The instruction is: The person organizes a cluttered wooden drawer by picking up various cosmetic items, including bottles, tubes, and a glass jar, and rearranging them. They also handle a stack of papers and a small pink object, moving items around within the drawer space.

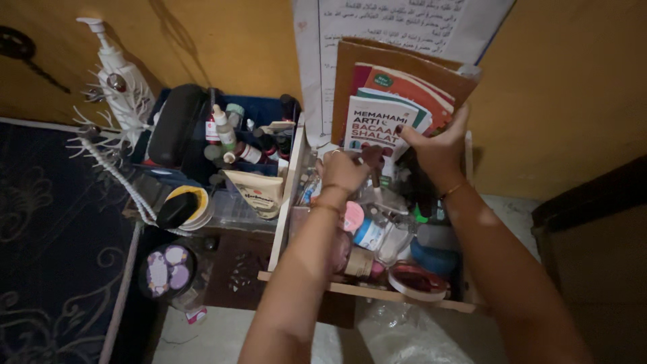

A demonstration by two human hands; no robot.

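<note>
Nearest me, 2 bare forearms reach up into a cluttered wooden tray (pixel 377 294) of jars, tubes and small pots. The left hand (pixel 342 172) is curled down among that clutter, though I cannot tell what it grips, while the right hand (pixel 437 145) is spread open, fingers pressed against the stack of thin books (pixel 387 111) leaning upright at the tray's back against the yellow wall. A white pump bottle (pixel 118 74) stands well apart at far left.
</note>
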